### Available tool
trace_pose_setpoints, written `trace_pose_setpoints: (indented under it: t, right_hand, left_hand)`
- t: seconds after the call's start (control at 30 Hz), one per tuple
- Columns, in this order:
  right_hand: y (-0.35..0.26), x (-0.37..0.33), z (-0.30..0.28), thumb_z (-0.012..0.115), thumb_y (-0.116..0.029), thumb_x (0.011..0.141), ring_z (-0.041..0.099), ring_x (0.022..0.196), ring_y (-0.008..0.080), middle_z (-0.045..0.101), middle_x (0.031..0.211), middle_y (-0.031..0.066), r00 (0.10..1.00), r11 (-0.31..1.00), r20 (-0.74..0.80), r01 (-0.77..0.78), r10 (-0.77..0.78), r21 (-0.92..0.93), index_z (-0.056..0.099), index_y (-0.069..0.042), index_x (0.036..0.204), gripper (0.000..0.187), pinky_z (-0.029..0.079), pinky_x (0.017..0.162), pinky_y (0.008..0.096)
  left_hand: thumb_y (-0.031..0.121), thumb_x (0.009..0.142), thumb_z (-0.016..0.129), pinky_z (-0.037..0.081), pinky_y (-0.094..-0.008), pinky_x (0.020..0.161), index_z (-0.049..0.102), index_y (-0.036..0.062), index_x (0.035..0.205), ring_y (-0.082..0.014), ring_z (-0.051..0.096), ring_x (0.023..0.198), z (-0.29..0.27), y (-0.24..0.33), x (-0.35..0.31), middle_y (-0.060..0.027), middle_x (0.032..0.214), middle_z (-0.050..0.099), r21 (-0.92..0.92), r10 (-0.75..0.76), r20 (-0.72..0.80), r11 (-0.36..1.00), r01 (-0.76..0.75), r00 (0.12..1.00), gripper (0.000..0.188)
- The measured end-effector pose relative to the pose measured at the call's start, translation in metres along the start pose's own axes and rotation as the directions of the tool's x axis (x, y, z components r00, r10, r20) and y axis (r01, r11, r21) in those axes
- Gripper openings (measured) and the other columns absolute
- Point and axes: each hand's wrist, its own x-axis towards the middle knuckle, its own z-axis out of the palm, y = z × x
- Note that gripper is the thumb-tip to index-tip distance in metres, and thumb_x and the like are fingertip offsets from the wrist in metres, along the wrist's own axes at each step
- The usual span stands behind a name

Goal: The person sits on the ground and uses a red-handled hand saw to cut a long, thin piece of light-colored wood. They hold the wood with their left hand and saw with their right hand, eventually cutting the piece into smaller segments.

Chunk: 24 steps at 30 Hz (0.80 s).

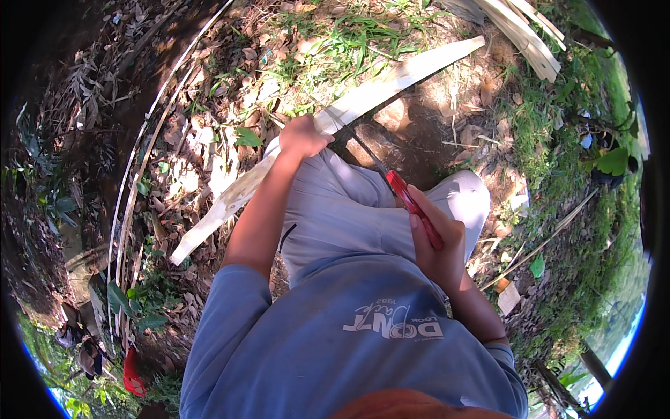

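Lettering is printed in white on the chest of the blue short-sleeved cloth shirt; it runs in several lines of differing size, one part in a flowing script, and stands upside down in this view. The left hand is clamped on the long, flat, pale wooden board, gripping it near its middle with the knuckles uppermost. The right hand is closed around the glossy red handle of a hand tool with a long, narrow, dark blade. The two hands are well apart, the right one lower in view and nearer the body. The board lies aslant in front of the person, one end toward the lower left, the other toward the upper right, its middle just beyond the light grey cloth trousers; whether it rests on a leg cannot be told. The blade crosses the board just to the right of the left hand; the depth of any cut cannot be made out. Further pale, flat wooden strips lie at the upper right, and long, thin, light-brown strips run along the left over leaf-strewn ground. A red object of uncertain kind is at the lower left.
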Motion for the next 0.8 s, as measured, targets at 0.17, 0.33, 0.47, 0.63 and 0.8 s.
trace_pose_setpoints:
  t: [0.17,0.33,0.47,0.63,0.8]
  right_hand:
    - [0.019,0.017,0.022,0.071,0.0,0.1,0.076,0.071,0.0279,0.078,0.091,0.0212,0.997,0.997,-0.016,0.079,-0.079,0.016,0.066,-0.001,0.146,0.046,0.056,0.069,0.0311]
    - [0.038,0.054,0.059,0.072,-0.002,0.101,0.079,0.077,0.0274,0.078,0.095,0.0222,0.998,0.999,0.066,-0.019,0.017,0.033,0.068,0.0,0.143,0.041,0.057,0.071,0.0319]
    - [0.067,0.079,0.072,0.072,-0.003,0.102,0.081,0.087,0.0282,0.079,0.103,0.0241,0.986,0.98,-0.071,0.161,-0.153,0.116,0.07,0.0,0.139,0.037,0.058,0.076,0.0321]
    - [0.071,0.08,0.081,0.071,-0.005,0.104,0.081,0.1,0.0227,0.08,0.11,0.0242,0.995,0.986,-0.059,0.084,-0.076,0.144,0.071,0.001,0.138,0.035,0.058,0.084,0.032]
    - [0.086,0.081,0.094,0.069,-0.006,0.105,0.08,0.103,0.022,0.08,0.112,0.0248,0.991,0.979,-0.126,0.071,-0.047,0.191,0.07,0.0,0.139,0.034,0.059,0.088,0.0341]
  left_hand:
    - [0.056,0.079,0.087,0.059,-0.0486,0.1,0.074,-0.0012,0.123,-0.042,0.074,0.116,0.016,0.008,-0.007,-0.0267,0.121,0.077,0.05,0.043,-0.139,0.998,-0.036,0.989,0.073]
    - [0.054,0.078,0.087,0.06,-0.0459,0.099,0.078,0.0004,0.115,-0.0393,0.076,0.113,-0.003,0.004,-0.006,-0.0222,0.118,0.079,-0.031,0.007,-0.043,0.999,-0.008,0.999,0.066]
    - [0.054,0.075,0.086,0.061,-0.0465,0.095,0.073,-0.0015,0.118,-0.0397,0.077,0.107,-0.008,-0.001,0.001,-0.0228,0.112,0.08,-0.052,0.03,-0.029,0.998,-0.032,0.999,0.071]
    - [0.057,0.073,0.083,0.061,-0.0486,0.091,0.063,-0.0032,0.119,-0.0394,0.078,0.104,0.017,-0.014,0.009,-0.025,0.105,0.079,-0.001,0.098,-0.235,0.995,-0.101,0.967,0.079]
    - [0.056,0.077,0.082,0.061,-0.0453,0.095,0.064,0.0021,0.124,-0.0361,0.078,0.109,0.011,0.003,0.002,-0.0193,0.114,0.08,0.052,0.015,-0.168,0.999,-0.006,0.986,0.074]
